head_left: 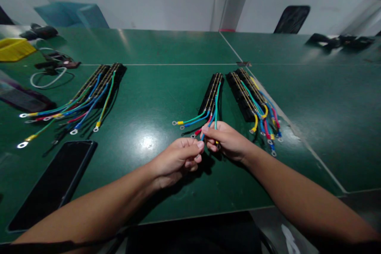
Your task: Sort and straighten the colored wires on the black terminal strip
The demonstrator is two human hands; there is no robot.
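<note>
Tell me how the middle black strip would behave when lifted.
The black strip would probably stay rigid, since it lies straight and blocky. Its coloured wires likely flex yet hold some shape, given their smooth outward curves. The ring terminals might swing, sitting at the wires' ends.

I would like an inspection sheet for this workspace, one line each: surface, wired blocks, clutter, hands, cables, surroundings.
Surface: green table, shiny, with pale seam lines.
Wired blocks: middle block before the hands; left pair and right pair at either side.
Clutter: phone at near left, screen dark; yellow bin at far left; blurred black items at far right.
Hands: right hand pinches a blue wire of the middle block; left hand is pinched at its lower end, which is hidden.
Cables: a white cable loops left of the left pair.
Surroundings: pale wall, teal seat, black chair back; other people, nothing seen.
</note>
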